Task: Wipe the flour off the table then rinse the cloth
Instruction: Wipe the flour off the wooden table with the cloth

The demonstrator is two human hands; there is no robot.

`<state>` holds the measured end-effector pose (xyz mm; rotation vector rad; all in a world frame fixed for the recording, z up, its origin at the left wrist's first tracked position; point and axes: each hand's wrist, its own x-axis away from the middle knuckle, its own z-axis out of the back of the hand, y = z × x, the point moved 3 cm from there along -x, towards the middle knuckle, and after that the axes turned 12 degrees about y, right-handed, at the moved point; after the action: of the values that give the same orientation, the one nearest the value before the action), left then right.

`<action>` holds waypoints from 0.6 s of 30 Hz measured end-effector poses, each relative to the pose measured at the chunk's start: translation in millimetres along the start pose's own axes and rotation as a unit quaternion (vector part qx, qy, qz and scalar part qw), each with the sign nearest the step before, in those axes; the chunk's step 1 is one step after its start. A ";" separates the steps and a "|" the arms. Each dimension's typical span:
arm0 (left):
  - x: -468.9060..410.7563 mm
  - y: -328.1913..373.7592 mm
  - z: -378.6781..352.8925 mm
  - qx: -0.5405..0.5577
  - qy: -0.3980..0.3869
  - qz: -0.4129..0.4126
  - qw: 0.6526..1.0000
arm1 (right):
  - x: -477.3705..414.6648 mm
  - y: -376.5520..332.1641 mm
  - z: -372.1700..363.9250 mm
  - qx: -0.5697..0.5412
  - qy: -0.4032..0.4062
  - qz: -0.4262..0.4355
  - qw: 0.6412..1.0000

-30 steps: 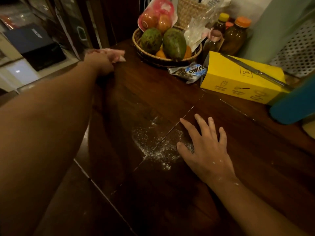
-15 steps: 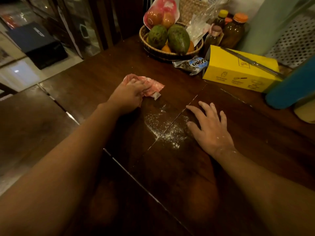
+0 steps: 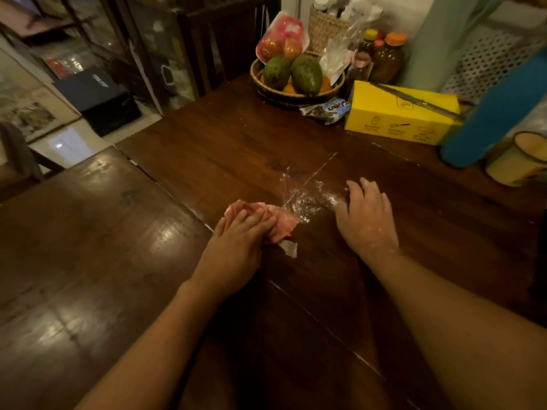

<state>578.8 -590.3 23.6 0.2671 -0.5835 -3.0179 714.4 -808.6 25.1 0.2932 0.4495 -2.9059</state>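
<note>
Since half a second earlier, the left hand (image 3: 236, 247) had dragged the pink cloth (image 3: 273, 221) down toward mid-frame, smearing the flour (image 3: 305, 199) along a seam in the dark wooden table (image 3: 207, 149). The hand pressed flat on the bunched cloth, fingers closed over it. The right hand (image 3: 367, 217), flour-dusted, rested palm down with fingers loosely spread, just right of the flour. A fruit basket (image 3: 296, 93) and yellow box (image 3: 399, 116) stood at upper right.

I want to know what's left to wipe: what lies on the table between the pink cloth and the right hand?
In the head view, a patch of flour lies on the table between the cloth under the left hand and the right hand.
</note>
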 end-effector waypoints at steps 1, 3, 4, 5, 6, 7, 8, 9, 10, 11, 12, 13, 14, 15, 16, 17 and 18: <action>0.8 -0.8 -0.7 -0.006 -0.011 0.006 1.000 | 14.8 1.9 3.6 0.005 -0.009 -0.010 1.000; -12.7 -1.4 -3.6 -0.032 -0.023 0.019 0.999 | 49.1 9.6 16.4 0.013 -0.028 -0.028 0.999; -24.8 -2.7 -5.3 -0.048 -0.016 0.028 0.998 | 66.6 13.3 22.2 0.021 -0.034 -0.032 0.999; -41.3 -5.0 -7.5 -0.058 -0.010 0.042 0.997 | 82.4 16.7 27.7 0.031 -0.040 -0.033 0.998; -61.4 -8.1 -9.1 -0.063 -0.007 0.060 0.996 | 94.8 19.8 31.0 0.038 -0.046 -0.033 0.998; -83.1 -10.8 -11.0 -0.065 -0.006 0.076 0.995 | 102.3 21.8 31.4 0.040 -0.047 -0.032 0.998; -104.5 -11.6 -14.1 -0.067 -0.008 0.090 0.994 | 104.6 23.1 31.5 0.037 -0.046 -0.033 0.998; -123.1 -8.8 -17.3 -0.071 -0.013 0.099 0.992 | 103.4 23.7 30.8 0.033 -0.044 -0.036 0.998; -137.1 -3.6 -20.6 -0.077 -0.018 0.103 0.992 | 100.8 23.5 29.5 0.033 -0.041 -0.038 0.998; -145.9 4.1 -24.4 -0.081 -0.020 0.098 0.992 | 98.3 23.0 27.9 0.036 -0.038 -0.038 0.998; -149.0 14.2 -27.3 -0.082 -0.021 0.079 0.993 | 96.8 22.9 27.2 0.040 -0.037 -0.037 0.998; -145.1 24.9 -30.1 -0.071 -0.017 0.045 0.996 | 96.4 23.3 27.1 0.040 -0.038 -0.037 0.998; -134.6 33.4 -31.2 -0.046 -0.008 0.002 0.999 | 96.5 23.7 27.4 0.039 -0.041 -0.036 0.998; -119.5 38.2 -29.9 -0.016 -0.002 -0.038 0.999 | 96.6 23.9 28.0 0.038 -0.043 -0.035 0.998; -102.5 38.4 -27.3 0.014 -0.010 -0.068 0.998 | 96.5 24.0 28.7 0.039 -0.044 -0.036 0.998; -84.8 35.5 -23.4 0.029 -0.028 -0.087 0.995 | 95.8 24.1 28.9 0.040 -0.042 -0.037 0.998; -67.2 27.6 -19.7 0.027 -0.049 -0.096 0.994 | 95.2 23.9 29.2 0.041 -0.042 -0.038 0.998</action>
<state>649.0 -617.1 26.7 0.1875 -0.6861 -3.2197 623.0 -854.7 24.7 0.1697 0.3346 -3.0023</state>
